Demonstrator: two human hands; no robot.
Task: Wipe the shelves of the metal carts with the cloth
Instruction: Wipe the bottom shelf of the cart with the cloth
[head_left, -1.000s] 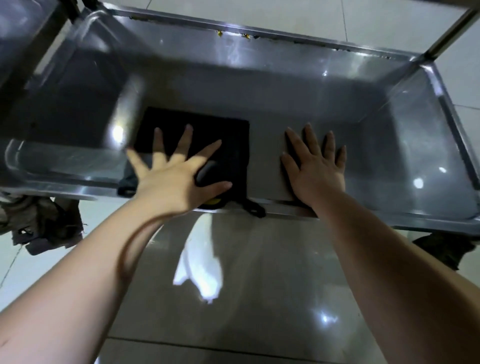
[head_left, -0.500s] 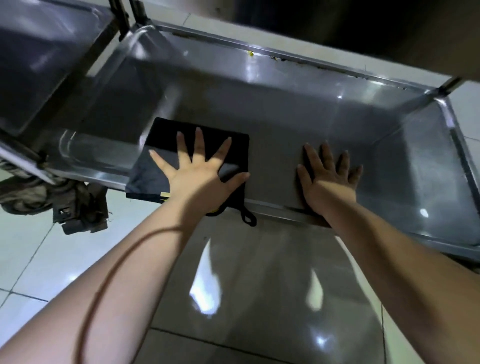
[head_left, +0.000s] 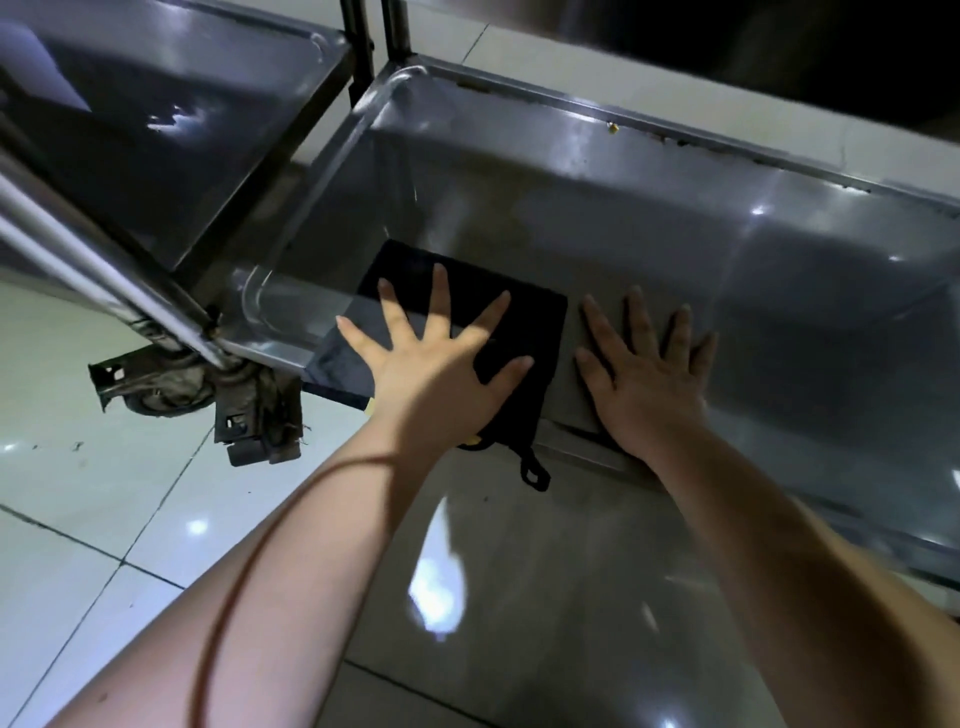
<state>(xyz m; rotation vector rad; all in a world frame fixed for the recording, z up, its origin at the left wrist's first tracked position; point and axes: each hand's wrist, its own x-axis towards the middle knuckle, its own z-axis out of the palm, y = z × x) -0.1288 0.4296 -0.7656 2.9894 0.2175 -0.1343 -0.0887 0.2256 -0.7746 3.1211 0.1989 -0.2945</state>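
Observation:
A black cloth (head_left: 530, 312) lies flat on the low metal cart shelf (head_left: 675, 228), at its near left part, with a small loop hanging over the front rim. My left hand (head_left: 436, 364) presses on the cloth with fingers spread wide. My right hand (head_left: 644, 364) lies flat on the bare shelf just right of the cloth, fingers straight and slightly spread. Both wrists cross the shelf's front rim.
A second metal cart (head_left: 156, 135) stands at the left, its upright posts (head_left: 374, 36) next to this shelf's far left corner. A dirty caster wheel (head_left: 228, 405) sits below the near left corner. Glossy tiled floor (head_left: 104, 519) lies under my arms.
The view has swung so the shelf sits farther right and the left cart shows more. Both hands keep flat on the shelf, the left still on the cloth.

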